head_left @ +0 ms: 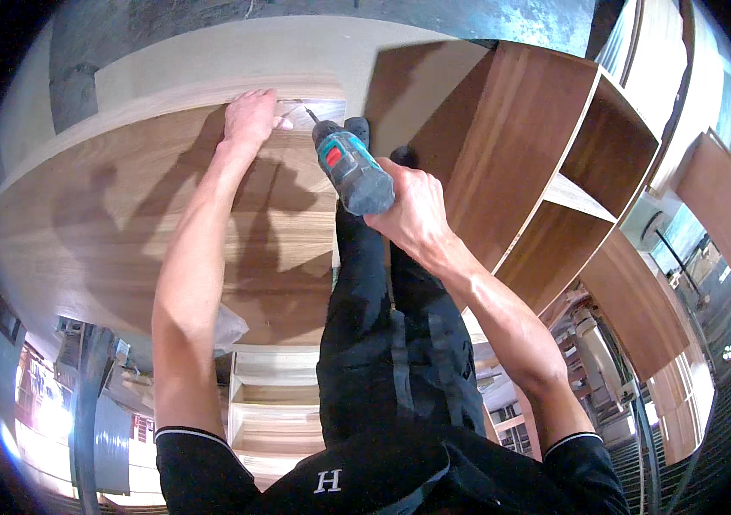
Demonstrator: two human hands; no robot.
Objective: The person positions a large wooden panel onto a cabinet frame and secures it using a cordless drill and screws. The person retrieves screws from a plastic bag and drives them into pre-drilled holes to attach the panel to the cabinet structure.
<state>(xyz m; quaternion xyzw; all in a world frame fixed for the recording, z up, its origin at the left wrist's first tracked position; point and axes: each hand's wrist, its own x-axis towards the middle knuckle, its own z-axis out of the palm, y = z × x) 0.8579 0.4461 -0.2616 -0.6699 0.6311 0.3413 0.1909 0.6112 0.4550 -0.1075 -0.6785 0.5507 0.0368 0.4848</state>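
My right hand [417, 210] is wrapped round the grip of a dark grey and teal cordless drill [357, 172] with a red patch. The drill's thin bit points up and left, close to the far right corner of a large wood-grain panel [151, 215]. At that corner, a pale, shiny patch [304, 112] lies beneath the bit tip; whether the tip touches it I cannot tell. My left hand [250, 118] is bent over the panel's far edge, its thumb reaching toward the bit. Its fingertips are partly hidden behind that edge.
On the right stands a brown wooden cabinet [537, 146] with open compartments. A pale shelf unit [275, 395] is below the panel. More brown boards [636, 300] lean farther right. My legs [400, 343] stand between the panel and the cabinet.
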